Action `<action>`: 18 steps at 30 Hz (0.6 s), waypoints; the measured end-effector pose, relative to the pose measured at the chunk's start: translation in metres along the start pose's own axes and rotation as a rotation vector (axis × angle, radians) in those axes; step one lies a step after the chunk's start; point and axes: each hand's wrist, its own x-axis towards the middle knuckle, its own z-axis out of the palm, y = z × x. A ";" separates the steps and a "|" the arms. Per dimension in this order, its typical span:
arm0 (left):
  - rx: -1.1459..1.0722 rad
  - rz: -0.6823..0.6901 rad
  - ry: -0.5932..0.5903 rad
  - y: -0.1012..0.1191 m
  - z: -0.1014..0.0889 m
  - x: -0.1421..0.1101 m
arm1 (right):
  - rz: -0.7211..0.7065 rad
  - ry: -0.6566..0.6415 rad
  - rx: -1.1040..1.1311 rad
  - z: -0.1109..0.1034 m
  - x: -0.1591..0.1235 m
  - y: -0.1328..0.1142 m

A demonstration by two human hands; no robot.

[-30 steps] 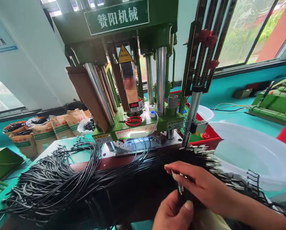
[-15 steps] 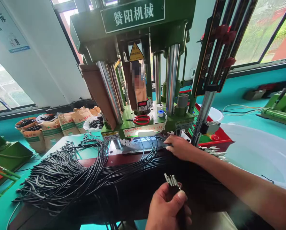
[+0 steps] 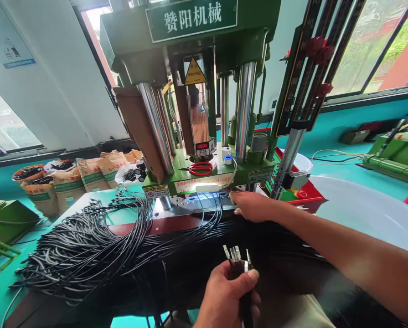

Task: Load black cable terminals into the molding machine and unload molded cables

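My left hand [image 3: 229, 291] is closed around a bundle of black cables in the lower middle. Their silvery flat metal ends [image 3: 236, 253] stick up fanned out above the thumb. My right hand [image 3: 253, 205] reaches to the right end of the metal mould plate [image 3: 186, 205] at the base of a green press [image 3: 193, 45]. Its fingers are curled there; what they grip, if anything, is hidden. Several thin black cables [image 3: 219, 212] run out of the mould toward the front. A large pile of black cables [image 3: 67, 250] lies on the left of the table.
Red-handled pliers [image 3: 201, 169] and a blue-and-white tape roll [image 3: 228, 159] lie on the press ledge. A red control box [image 3: 309, 200] with a red button stands right of the press, beside a large white tub [image 3: 361, 218]. Paper sacks [image 3: 67, 187] stand behind left.
My left hand has shifted slightly left with the cables, and their metal ends are spread farther apart. My right hand stays at the mould's right end, a little lower on it.
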 end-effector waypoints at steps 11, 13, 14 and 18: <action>0.171 0.046 -0.020 -0.001 0.015 0.005 | 0.434 0.334 1.293 0.074 -0.167 0.020; 0.211 0.036 -0.029 -0.001 0.017 0.005 | 0.518 0.414 1.585 0.096 -0.170 0.001; 0.233 0.031 -0.026 -0.001 0.019 0.005 | 0.535 0.432 1.674 0.103 -0.167 -0.009; 0.320 0.023 0.010 -0.001 0.022 0.005 | 0.492 0.404 1.785 0.108 -0.143 -0.032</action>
